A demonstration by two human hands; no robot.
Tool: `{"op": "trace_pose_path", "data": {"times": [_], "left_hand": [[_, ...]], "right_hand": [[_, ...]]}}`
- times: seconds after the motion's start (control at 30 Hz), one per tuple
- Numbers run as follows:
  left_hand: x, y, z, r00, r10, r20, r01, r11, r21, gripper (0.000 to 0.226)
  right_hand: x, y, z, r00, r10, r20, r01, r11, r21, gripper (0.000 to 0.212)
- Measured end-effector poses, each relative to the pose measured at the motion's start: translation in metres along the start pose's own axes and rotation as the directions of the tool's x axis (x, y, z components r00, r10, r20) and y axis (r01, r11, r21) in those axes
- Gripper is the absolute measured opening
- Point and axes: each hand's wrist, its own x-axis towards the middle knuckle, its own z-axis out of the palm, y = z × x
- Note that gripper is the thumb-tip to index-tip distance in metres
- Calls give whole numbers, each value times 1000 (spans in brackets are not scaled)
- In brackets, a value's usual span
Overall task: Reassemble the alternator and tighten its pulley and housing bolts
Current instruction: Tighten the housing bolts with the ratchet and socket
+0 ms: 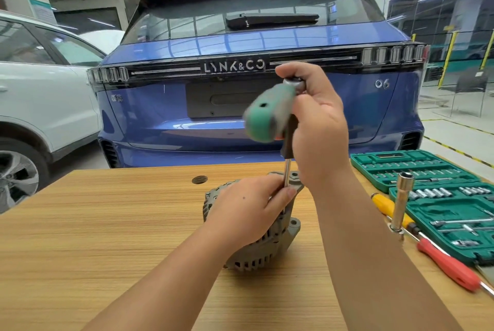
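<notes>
A grey alternator (pixel 263 249) stands on the wooden table (pixel 107 223) at the centre. My left hand (pixel 246 210) lies over its top, thumb and fingers pinching a thin steel extension shaft (pixel 286 173) that rises upright from the housing. My right hand (pixel 318 122) grips the head of a ratchet on top of that shaft. The ratchet's green handle (pixel 264 114) sticks out to the left and is blurred. The bolt under the shaft is hidden by my left hand.
An open green socket set case (pixel 417 167) lies at the table's right. Beside it stand a tall steel socket (pixel 401 202), a yellow-handled screwdriver (pixel 385 205) and a red-handled screwdriver (pixel 449 266). A blue car (pixel 240 41) is parked just behind the table, a white car (pixel 40 84) at left.
</notes>
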Motion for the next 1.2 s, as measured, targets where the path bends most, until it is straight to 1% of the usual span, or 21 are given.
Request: {"op": "trace_pose_path", "data": {"times": [0.07, 0.13, 0.23, 0.3, 0.37, 0.43, 0.5, 0.53, 0.6, 0.63, 0.73, 0.8, 0.83, 0.9, 1.0, 1.03, 1.07, 1.1, 1.13, 1.17, 1.2], "left_hand": [[1, 0, 0, 1000, 0, -1, 0, 1000, 11, 32], [2, 0, 0, 1000, -3, 8, 3, 1000, 15, 35], [1, 0, 0, 1000, -1, 10, 1, 1000, 20, 35], [0, 0, -1, 1000, 8, 16, -8, 1000, 16, 38], [-1, 2, -2, 999, 25, 23, -26, 999, 20, 45], [-1, 2, -2, 999, 38, 27, -39, 998, 44, 42], [-1, 1, -2, 999, 34, 23, -35, 998, 58, 37], [-1, 0, -2, 999, 31, 15, -31, 998, 55, 36], [-1, -1, -1, 1000, 27, -6, -27, 999, 42, 35], [-1, -1, -1, 1000, 23, -9, -23, 999, 39, 34], [-2, -1, -1, 1000, 6, -5, -6, 1000, 26, 31], [-2, -2, -1, 1000, 0, -5, 0, 1000, 15, 26], [-2, -2, -1, 1000, -1, -7, 1, 1000, 10, 25], [-2, -2, -1, 1000, -7, -8, 7, 1000, 1, 25], [-2, -1, -1, 999, -31, -10, 31, 1000, 1, 33], [-2, 0, 0, 999, -33, -8, 33, 999, -2, 35], [-2, 0, 0, 1000, -28, -7, 27, 1000, -10, 36], [-2, 1, -1, 1000, -16, -10, 16, 1000, -19, 36], [-2, 1, -1, 1000, -4, -16, 3, 1000, -21, 38], [-3, 1, -1, 1000, 7, -23, -8, 1000, -18, 39], [-3, 1, -1, 1000, 13, -27, -13, 1000, -19, 39]], "right_hand": [[2, -2, -2, 995, 95, 25, -97, 986, 136, 38], [2, -3, -5, 990, 126, 64, -137, 968, 210, 36], [1, -4, -5, 992, 102, 73, -113, 980, 163, 28], [1, -3, -1, 993, 116, -5, -115, 990, 83, 46], [0, -4, 1, 983, 112, -142, -115, 993, -8, 64], [1, -6, -1, 966, 146, -215, -147, 989, 11, 51], [4, -12, -8, 949, 295, -109, -274, 945, 178, 20], [6, -16, -13, 925, 379, 2, -365, 890, 271, 16], [9, -20, -20, 866, 461, 191, -499, 783, 371, 27], [9, -21, -21, 851, 472, 230, -525, 753, 398, 33], [12, -23, -18, 823, 514, 242, -561, 664, 495, 43], [12, -22, -17, 801, 545, 250, -584, 617, 527, 32], [11, -21, -17, 801, 547, 244, -585, 629, 512, 23], [7, -19, -13, 846, 494, 200, -523, 696, 493, 9], [4, -12, -4, 946, 316, 76, -311, 815, 489, 24], [3, -8, -1, 975, 223, 7, -206, 887, 413, 27], [2, -5, 1, 993, 97, -64, -78, 965, 251, 25], [1, -2, 2, 995, -41, -95, 45, 998, 40, 24], [0, 2, 2, 986, -139, -89, 127, 984, -125, 25], [1, 4, 2, 982, -175, -78, 156, 967, -200, 30], [1, 3, 1, 986, -156, -60, 143, 973, -180, 34]]}}
